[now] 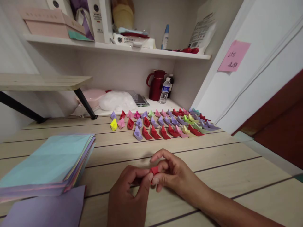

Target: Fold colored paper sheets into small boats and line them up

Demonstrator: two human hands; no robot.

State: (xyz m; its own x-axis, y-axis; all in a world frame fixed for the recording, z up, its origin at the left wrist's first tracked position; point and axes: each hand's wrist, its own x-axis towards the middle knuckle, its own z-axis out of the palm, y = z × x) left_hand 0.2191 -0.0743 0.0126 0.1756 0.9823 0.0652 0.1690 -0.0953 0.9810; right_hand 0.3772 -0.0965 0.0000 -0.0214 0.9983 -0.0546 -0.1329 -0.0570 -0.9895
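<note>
Both my hands meet low over the wooden table (213,157), pinching a small folded red paper piece (154,170). My left hand (129,192) grips it from the left with curled fingers. My right hand (171,171) pinches it from the right, thumb and fingertips pressed together. Most of the red paper is hidden between my fingers. Farther back on the table stand rows of several small folded paper boats (163,123) in red, purple, pink, green and yellow.
A stack of coloured paper sheets (47,162) lies at the left, with a purple sheet (44,211) in front of it. A red jug (156,85) and water bottle (164,91) stand at the back. Shelves hold boxes above. A pink note (234,55) sticks on the right wall.
</note>
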